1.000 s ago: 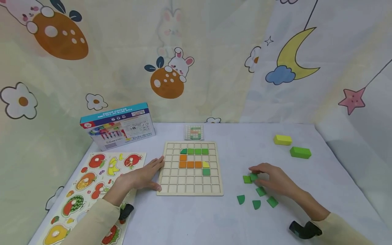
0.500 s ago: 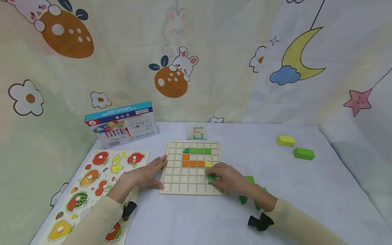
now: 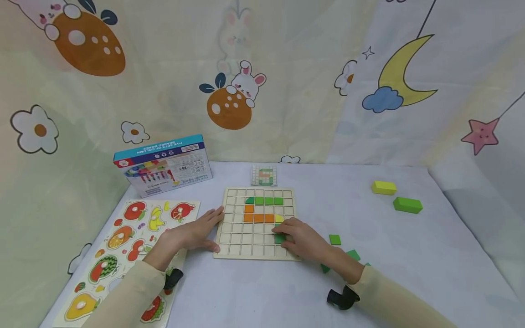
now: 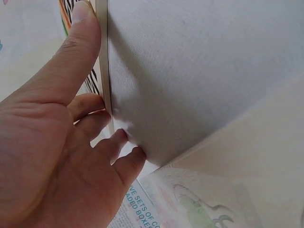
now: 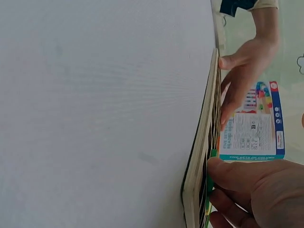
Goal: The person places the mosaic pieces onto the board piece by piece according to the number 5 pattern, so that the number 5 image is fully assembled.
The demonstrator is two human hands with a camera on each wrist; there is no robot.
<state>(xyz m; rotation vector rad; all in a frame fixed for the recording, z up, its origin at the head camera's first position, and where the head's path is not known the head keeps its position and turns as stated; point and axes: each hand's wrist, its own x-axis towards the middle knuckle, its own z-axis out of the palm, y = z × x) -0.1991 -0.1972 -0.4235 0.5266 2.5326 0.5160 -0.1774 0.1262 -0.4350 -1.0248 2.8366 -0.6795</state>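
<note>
A wooden grid board (image 3: 235, 239) lies mid-table, bearing a green quarter-round (image 3: 249, 200), a row of green squares (image 3: 268, 201), orange squares (image 3: 259, 218) and a yellow tile (image 3: 279, 218). My right hand (image 3: 307, 240) pinches a green square tile (image 3: 280, 238) between thumb and fingertips, low over the board's right side. In the right wrist view that green tile (image 5: 210, 184) shows at the board's face. Along the left edge, my left hand (image 3: 189, 236) rests with fingers extended, fingertips and thumb touching the wood. Another green tile is partly hidden behind the right fingers.
Loose green pieces, including a square (image 3: 335, 239), lie near my right forearm, some hidden by it. A pattern card (image 3: 264, 176) sits behind the board. Farther right are yellow (image 3: 383, 187) and green (image 3: 408, 205) blocks. A fruit puzzle sheet (image 3: 141, 228) and box (image 3: 164, 166) are left.
My right hand has carried a green tile from the loose pieces leftward onto the board's right side, then shifted only slightly. My left hand stays at the board's edge.
</note>
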